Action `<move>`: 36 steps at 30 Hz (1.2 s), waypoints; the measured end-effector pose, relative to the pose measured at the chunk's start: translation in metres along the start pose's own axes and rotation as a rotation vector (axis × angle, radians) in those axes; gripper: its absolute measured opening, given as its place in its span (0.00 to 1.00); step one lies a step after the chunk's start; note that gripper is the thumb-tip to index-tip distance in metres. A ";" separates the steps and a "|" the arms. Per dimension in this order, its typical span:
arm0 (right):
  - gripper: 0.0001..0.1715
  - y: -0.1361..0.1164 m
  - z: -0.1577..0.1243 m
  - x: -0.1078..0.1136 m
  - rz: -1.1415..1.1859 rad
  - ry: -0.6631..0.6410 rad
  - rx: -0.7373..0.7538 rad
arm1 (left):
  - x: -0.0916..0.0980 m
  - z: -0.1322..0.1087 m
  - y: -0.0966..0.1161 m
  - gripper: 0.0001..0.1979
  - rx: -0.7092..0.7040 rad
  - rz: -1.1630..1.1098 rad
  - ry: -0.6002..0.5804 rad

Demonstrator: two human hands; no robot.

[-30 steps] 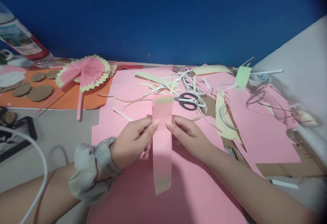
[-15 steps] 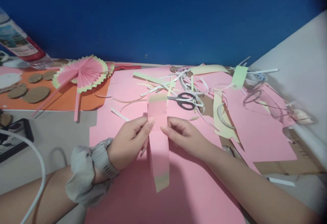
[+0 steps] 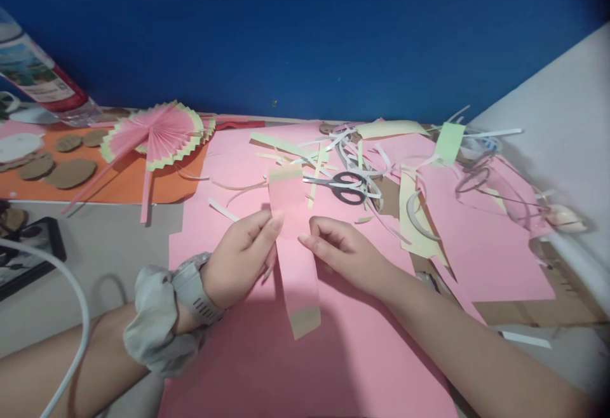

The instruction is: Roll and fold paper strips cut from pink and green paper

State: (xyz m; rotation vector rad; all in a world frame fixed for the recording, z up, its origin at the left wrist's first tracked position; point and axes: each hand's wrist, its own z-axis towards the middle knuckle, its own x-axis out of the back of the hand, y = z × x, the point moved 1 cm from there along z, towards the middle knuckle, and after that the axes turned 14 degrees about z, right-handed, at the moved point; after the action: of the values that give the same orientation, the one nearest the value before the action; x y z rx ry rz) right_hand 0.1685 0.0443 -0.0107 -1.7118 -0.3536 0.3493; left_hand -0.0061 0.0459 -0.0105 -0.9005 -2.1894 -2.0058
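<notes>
A pink paper strip with a pale yellow-green band at each end hangs over the large pink sheet, creased across its middle. My left hand pinches its left edge between thumb and fingers. On the right edge, my right hand has its thumb and curled fingers closed on the strip. Just beyond the strip lie black-handled scissors, their blades partly behind its far end. Around them are thin white and yellow paper offcuts.
A pleated pink paper fan and cardboard discs lie on orange paper at left. A bottle leans behind them; a phone and white cable are nearer. Pink paper covers cardboard at right, before a blue wall.
The strip has tilted: its far end shifted left, its near end rightward and slightly up. Both hands keep their hold in nearly the same place.
</notes>
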 end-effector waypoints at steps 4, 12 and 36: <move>0.21 -0.002 0.000 0.000 -0.051 0.009 0.019 | 0.000 0.000 -0.001 0.21 -0.004 -0.022 -0.007; 0.22 0.001 -0.001 0.000 -0.053 0.058 0.045 | -0.002 0.000 -0.001 0.20 0.012 -0.110 -0.059; 0.20 0.001 0.002 0.004 0.040 0.173 0.104 | -0.004 -0.001 0.003 0.17 0.042 -0.113 -0.168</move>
State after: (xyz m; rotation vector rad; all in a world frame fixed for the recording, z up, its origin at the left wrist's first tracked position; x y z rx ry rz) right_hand 0.1712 0.0472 -0.0119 -1.6348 -0.1716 0.2420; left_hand -0.0016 0.0429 -0.0090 -0.9965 -2.4124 -1.9905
